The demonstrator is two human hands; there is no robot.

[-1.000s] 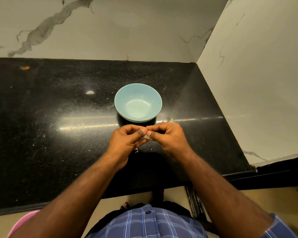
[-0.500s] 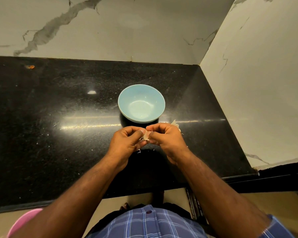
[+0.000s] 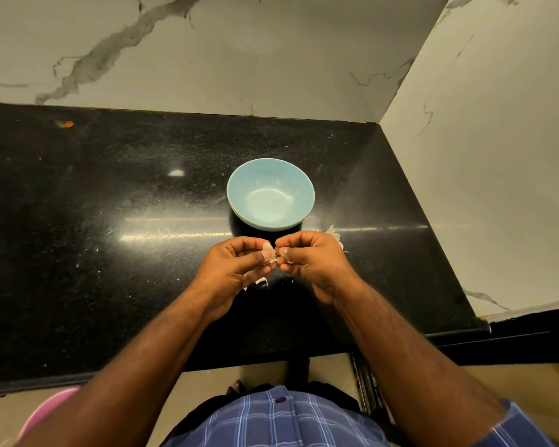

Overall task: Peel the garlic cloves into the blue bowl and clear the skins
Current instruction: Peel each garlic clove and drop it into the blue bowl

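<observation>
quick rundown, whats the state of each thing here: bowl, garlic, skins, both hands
blue bowl: upright on the black counter, nothing in it.
garlic clove: pinched between both hands, skin partly on.
loose skins: small bits on the counter under the hands.
skin pile: on the counter behind the right hand.
left hand: fingers curled, pinching the clove.
right hand: fingers curled, pinching the clove.

A person seen from above wears a blue shirt (image 3: 271, 424) checked with thin white and dark lines, fastened by a small dark button (image 3: 281, 399). Its sleeve (image 3: 513, 427) ends above the right elbow, leaving both forearms bare. No rings or watch show.
</observation>
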